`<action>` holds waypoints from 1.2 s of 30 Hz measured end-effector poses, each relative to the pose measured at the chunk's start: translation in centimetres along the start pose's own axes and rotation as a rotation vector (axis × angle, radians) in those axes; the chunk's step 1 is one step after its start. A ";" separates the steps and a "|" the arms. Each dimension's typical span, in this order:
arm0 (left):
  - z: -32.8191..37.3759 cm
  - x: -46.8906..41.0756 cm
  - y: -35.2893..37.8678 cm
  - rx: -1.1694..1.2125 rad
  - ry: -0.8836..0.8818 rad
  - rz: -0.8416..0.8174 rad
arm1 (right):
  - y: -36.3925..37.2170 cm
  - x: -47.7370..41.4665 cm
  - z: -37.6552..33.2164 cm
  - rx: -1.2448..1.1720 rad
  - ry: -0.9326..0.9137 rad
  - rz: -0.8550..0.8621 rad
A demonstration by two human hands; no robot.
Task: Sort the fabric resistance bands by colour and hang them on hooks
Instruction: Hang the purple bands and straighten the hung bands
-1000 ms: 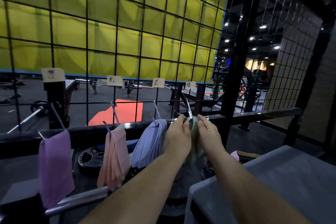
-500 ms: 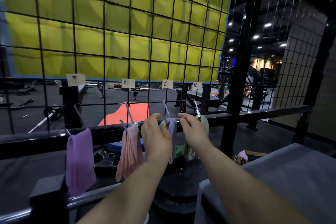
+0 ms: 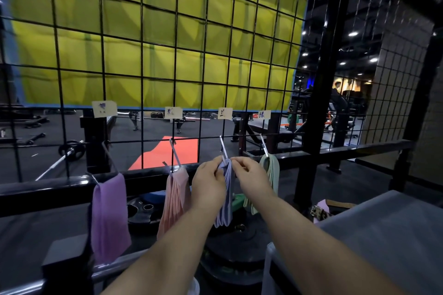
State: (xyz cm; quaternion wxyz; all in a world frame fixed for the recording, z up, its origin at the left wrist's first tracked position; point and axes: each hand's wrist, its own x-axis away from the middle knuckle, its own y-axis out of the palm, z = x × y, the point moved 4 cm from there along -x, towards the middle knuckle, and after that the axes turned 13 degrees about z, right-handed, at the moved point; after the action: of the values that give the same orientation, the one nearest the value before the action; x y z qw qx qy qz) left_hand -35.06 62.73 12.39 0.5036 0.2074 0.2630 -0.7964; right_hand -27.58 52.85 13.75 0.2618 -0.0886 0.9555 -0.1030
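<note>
Left hand [image 3: 210, 185] and right hand [image 3: 252, 175] each pinch the top of the blue bands [image 3: 227, 201] in their grip. The bands hang on a hook [image 3: 223, 148] at the wire grid's [image 3: 175, 48] lower edge, between pink bands [image 3: 173, 201] and green bands [image 3: 271, 175] — purple bands [image 3: 109, 215] farther left.

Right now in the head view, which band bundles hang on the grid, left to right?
purple bands → pink bands → blue bands, top pinched by left hand and right hand → green bands
</note>
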 end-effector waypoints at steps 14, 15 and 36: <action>0.4 -0.5 -0.9 0.002 0.136 0.093 | 0.4 0.3 0.1 -0.090 0.036 -0.018; 0.4 -0.5 -0.9 -0.009 0.149 0.090 | 0.3 0.3 0.2 -0.097 0.038 -0.020; 0.2 -0.6 -0.1 0.025 0.187 0.185 | 0.1 -0.5 -0.1 -0.043 -0.068 -0.023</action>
State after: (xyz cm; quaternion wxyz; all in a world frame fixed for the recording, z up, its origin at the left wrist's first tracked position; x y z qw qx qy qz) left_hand -34.94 63.02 12.96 0.5456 0.3103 0.2786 -0.7269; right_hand -27.23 53.06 14.00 0.2912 -0.1085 0.9469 -0.0826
